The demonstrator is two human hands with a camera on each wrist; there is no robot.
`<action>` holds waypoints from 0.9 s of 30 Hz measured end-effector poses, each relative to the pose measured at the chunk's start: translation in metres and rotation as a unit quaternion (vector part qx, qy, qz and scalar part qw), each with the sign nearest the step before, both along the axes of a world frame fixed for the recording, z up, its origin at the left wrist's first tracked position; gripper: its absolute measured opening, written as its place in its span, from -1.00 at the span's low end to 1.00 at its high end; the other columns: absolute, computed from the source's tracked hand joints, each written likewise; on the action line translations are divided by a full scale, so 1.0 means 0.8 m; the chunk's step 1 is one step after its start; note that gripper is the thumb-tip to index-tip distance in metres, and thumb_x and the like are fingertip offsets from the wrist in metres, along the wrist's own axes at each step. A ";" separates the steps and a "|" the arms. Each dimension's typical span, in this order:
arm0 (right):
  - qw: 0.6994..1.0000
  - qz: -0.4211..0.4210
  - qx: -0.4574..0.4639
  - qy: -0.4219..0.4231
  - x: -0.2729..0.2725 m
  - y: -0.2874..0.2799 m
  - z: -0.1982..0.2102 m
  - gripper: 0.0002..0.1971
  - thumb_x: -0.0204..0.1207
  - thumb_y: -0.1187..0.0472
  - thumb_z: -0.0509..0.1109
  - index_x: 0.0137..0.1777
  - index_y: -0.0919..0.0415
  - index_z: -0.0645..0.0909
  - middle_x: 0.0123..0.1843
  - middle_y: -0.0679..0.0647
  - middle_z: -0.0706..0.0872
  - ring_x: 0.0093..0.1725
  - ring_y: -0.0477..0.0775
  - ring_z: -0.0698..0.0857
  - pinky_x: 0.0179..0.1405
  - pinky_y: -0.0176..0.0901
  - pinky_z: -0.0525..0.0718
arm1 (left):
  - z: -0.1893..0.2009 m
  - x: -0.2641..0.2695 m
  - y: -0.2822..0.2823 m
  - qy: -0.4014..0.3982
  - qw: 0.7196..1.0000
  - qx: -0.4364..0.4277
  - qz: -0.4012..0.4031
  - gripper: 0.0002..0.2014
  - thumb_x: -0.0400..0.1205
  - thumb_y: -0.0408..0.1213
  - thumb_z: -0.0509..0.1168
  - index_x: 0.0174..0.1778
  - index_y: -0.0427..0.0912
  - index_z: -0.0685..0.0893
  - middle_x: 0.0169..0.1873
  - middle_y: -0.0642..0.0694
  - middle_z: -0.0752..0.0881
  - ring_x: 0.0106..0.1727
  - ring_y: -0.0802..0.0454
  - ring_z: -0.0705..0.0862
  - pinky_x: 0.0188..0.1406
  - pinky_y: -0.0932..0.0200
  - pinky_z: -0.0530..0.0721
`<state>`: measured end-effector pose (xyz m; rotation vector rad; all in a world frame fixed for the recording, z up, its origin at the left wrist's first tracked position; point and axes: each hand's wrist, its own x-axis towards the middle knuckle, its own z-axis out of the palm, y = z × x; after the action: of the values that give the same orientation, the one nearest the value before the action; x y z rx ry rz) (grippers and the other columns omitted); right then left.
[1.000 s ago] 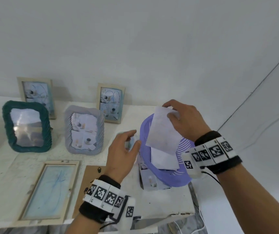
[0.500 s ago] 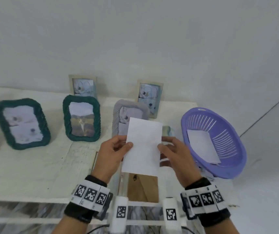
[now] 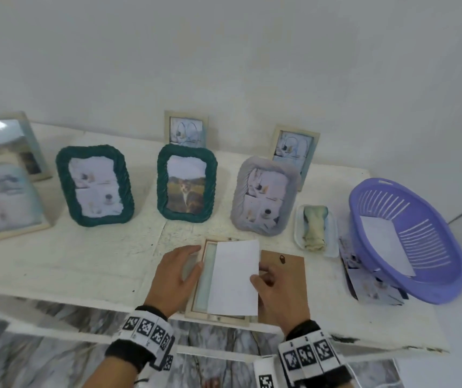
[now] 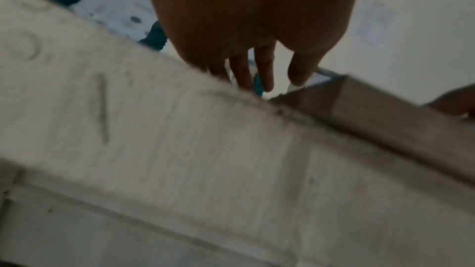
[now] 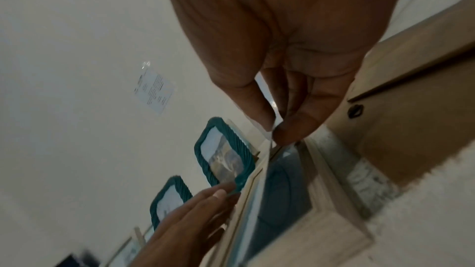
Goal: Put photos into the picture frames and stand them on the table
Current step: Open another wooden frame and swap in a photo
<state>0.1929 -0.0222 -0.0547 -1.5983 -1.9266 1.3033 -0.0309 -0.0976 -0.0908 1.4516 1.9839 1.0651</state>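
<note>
I have lowered the photo point(image 3: 234, 277) onto the flat frame point(image 3: 196, 309); my right hand point(image 3: 276, 292) pinches it, left hand point(image 3: 172, 278) lies flat alongside.

wall point(image 3: 224, 51): plain white, small paper notice point(image 5: 154, 90) stuck on | table point(image 3: 70, 264): white, worn, chipped front edge | floor point(image 3: 28, 357): grey-veined marble | light: soft, even

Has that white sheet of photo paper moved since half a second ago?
Yes. The white photo paper has come down from in front of the grey ribbed frame onto the open wooden frame lying flat near the table's front edge.
</note>
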 end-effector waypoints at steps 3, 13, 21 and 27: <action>0.992 0.012 0.074 -0.099 -0.009 -0.009 0.008 -0.63 0.57 -0.10 0.29 0.35 -0.11 0.55 -0.29 -0.17 0.69 -0.23 -0.20 0.66 -0.13 -0.18 0.67 | -0.019 -0.003 -0.004 0.044 0.999 0.015 -0.016 -0.55 0.64 0.14 0.10 0.40 0.07 0.56 0.29 0.14 0.60 0.31 0.15 0.52 0.37 0.01 0.48; 0.975 0.019 0.144 -0.169 -0.041 -0.031 -0.011 -0.52 0.62 0.02 0.30 0.53 0.06 0.46 0.10 0.02 0.54 -0.13 -0.07 0.51 -0.03 -0.29 0.54 | -0.031 -0.010 -0.006 0.042 0.997 0.053 -0.027 -0.58 0.56 -0.19 0.09 0.32 -0.01 0.63 0.24 0.05 0.69 0.29 0.02 0.61 0.28 -0.27 0.57; 0.963 0.053 0.189 -0.187 -0.042 -0.034 -0.019 -0.57 0.66 -0.04 0.25 0.50 -0.04 0.50 0.11 0.05 0.51 -0.16 0.02 0.62 -0.12 -0.18 0.66 | -0.034 -0.013 -0.005 0.024 0.998 0.050 -0.028 -0.55 0.51 -0.15 0.11 0.30 -0.01 0.67 0.21 0.08 0.70 0.27 0.02 0.62 0.30 -0.27 0.56; 0.933 -0.034 0.283 -0.221 -0.008 -0.022 -0.011 -0.64 0.47 0.09 0.46 0.25 0.14 0.67 -0.04 0.16 0.63 -0.14 0.21 0.61 -0.27 -0.02 0.65 | -0.037 -0.013 -0.003 0.041 0.997 0.054 -0.034 -0.58 0.53 -0.10 0.17 0.29 0.04 0.67 0.19 0.15 0.65 0.28 0.05 0.58 0.31 -0.25 0.54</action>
<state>0.1863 -0.0397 -0.0635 -1.7031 -2.1958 0.2996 -0.0413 -0.1002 -0.1207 1.6326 1.9432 1.1147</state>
